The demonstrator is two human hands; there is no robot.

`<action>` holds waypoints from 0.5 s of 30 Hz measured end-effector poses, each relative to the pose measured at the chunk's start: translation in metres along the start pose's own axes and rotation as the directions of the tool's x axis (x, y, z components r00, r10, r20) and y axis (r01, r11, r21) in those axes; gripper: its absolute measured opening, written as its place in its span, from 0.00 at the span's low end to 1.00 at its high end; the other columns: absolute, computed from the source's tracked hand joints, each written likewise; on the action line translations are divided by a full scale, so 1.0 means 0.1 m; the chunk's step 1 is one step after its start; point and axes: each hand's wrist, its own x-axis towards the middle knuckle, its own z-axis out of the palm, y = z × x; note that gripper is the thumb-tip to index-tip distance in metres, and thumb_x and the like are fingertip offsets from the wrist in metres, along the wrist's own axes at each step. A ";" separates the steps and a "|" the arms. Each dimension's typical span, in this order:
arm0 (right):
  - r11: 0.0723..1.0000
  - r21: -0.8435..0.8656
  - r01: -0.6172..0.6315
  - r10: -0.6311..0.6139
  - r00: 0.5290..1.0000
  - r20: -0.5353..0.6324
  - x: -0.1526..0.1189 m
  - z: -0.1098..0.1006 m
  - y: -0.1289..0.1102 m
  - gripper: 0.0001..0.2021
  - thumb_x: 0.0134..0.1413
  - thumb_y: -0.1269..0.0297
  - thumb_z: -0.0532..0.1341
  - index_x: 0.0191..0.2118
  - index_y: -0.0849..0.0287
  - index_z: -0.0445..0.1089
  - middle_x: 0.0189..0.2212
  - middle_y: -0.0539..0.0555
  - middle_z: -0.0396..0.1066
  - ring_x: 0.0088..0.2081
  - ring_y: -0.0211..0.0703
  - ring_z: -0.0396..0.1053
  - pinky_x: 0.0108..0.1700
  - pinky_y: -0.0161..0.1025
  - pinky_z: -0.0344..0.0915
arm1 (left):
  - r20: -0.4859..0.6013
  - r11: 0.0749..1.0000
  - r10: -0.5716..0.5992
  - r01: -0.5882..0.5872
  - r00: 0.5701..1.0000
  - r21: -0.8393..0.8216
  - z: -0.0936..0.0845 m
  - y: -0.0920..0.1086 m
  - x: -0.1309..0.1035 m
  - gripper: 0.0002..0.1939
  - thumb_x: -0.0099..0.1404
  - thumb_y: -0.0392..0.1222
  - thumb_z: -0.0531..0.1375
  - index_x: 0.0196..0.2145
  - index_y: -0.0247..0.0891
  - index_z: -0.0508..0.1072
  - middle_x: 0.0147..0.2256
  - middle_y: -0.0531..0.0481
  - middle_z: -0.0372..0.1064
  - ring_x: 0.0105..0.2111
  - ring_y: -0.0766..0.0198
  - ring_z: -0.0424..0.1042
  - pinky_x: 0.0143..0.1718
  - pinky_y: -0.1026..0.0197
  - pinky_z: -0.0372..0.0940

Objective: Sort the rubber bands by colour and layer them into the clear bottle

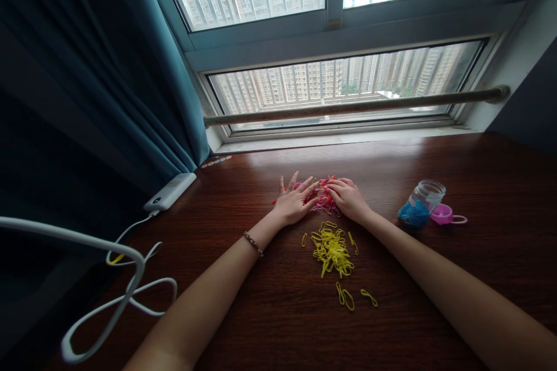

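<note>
A pile of pink and red rubber bands [324, 198] lies on the dark wooden table [243, 324]. My left hand [295, 202] rests on the pile's left side, palm down with the fingers spread. On the right edge of the same pile is my right hand [348, 197], its fingers bent together over the bands; whether it pinches any is hidden. Nearer to me, between my forearms, sits a heap of yellow rubber bands [333, 250], with several loose yellow ones around it.
To the right, a clear jar [421, 203] holding blue bands stands beside a pink lid [442, 214]. At the left are a white power bank [170, 192], a looped white cable [141, 269] and a blue curtain [130, 69]. A barred window lies beyond the table.
</note>
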 end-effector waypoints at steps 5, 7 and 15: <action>0.996 -0.046 -0.079 0.079 0.997 -0.001 -0.03 -0.04 -0.06 0.15 0.59 0.57 0.49 0.42 0.49 0.71 0.47 0.49 0.67 0.49 0.49 0.54 0.50 0.47 0.52 | 0.071 1.000 -0.016 0.015 0.997 0.022 -0.02 0.01 0.01 0.27 0.62 0.62 0.39 0.57 0.60 0.50 0.59 0.61 0.50 0.61 0.49 0.35 0.53 0.32 0.19; 0.993 -0.056 -0.100 0.100 0.995 0.003 -0.05 -0.05 -0.07 0.14 0.59 0.57 0.49 0.41 0.47 0.72 0.46 0.49 0.67 0.48 0.50 0.54 0.48 0.48 0.52 | 0.074 0.999 -0.027 0.025 0.997 0.025 -0.02 0.01 0.01 0.27 0.62 0.62 0.38 0.57 0.58 0.51 0.59 0.61 0.50 0.61 0.49 0.34 0.54 0.34 0.19; 0.998 -0.044 -0.046 0.047 0.998 0.034 -0.05 -0.02 -0.06 0.14 0.59 0.58 0.50 0.44 0.48 0.70 0.48 0.46 0.66 0.49 0.51 0.53 0.50 0.50 0.50 | -0.001 1.000 -0.008 0.008 1.000 -0.011 0.01 0.00 -0.01 0.27 0.63 0.60 0.40 0.56 0.53 0.54 0.57 0.56 0.53 0.60 0.51 0.40 0.55 0.35 0.19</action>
